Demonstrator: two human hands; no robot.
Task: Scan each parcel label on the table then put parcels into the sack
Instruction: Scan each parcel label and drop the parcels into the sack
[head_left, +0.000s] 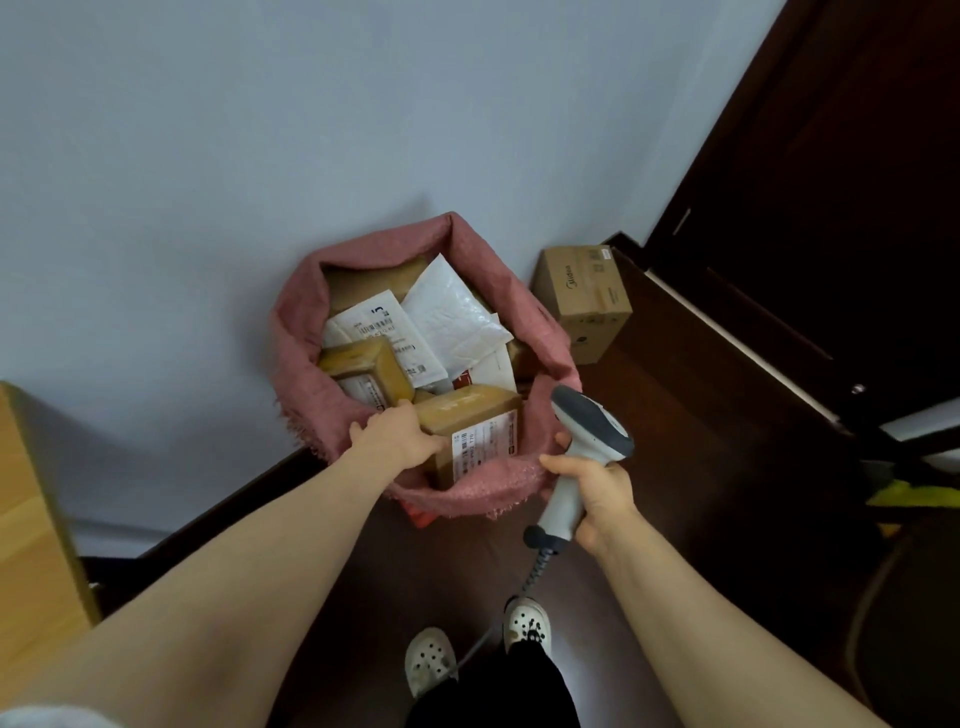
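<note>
Though slumped against the grey wall, sack: stands on the dark floor at 12 o'clock from the shoes, pink woven cloth, mouth rolled wide open.
Parcel: brown box, sits tilted inside the sack mouth at its 6 o'clock edge, touching the near rim.
Label: white, faces up on the parcel's near side; print too small to read.
Left hand: reaches in from 7 o'clock; fingers curled over the parcel's left end, grasping it.
Right hand: at 4 o'clock of the sack; fingers clenched round the scanner's handle.
Scanner: grey and white, head raised toward 11 o'clock, just over the sack rim.
Cable: coiled, hangs from the scanner's butt toward 6 o'clock.
Other parcels in the sack: small brown box at 9 o'clock, white bubble mailer at 12 o'clock, flat labelled packet between them.
Carton: brown cardboard, on the floor just beside the sack at 2 o'clock.
Bench: pale wood, only an edge in view at 9 o'clock.
Door: dark, at 2 o'clock.
Shoes: white clogs at 6 o'clock.
</note>
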